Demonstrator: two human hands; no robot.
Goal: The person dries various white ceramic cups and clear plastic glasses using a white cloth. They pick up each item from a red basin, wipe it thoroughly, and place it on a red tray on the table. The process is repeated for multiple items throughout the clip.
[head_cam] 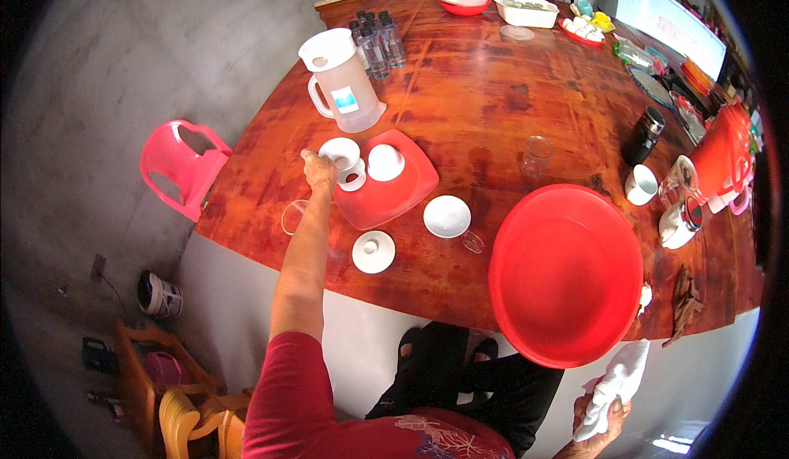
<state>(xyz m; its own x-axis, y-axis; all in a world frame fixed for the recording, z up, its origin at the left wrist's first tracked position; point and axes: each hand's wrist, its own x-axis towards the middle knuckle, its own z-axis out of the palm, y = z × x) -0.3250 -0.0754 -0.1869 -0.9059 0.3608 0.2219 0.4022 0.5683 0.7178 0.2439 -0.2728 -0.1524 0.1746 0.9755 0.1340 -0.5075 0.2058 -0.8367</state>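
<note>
My left hand reaches over the left side of a red square tray and grips the rim of a white bowl. Against that bowl stands a small white cup with a dark spot inside. Another rounded white vessel sits beside them on the tray. In front of the tray lie a white lid with a knob and a white bowl. Low at the right, off the table's edge, my right hand holds a bunched white cloth.
A large red basin overhangs the table's front edge. Behind the tray stand a plastic pitcher and several bottles. Clear glasses are easy to overlook. A black flask and mug stand right.
</note>
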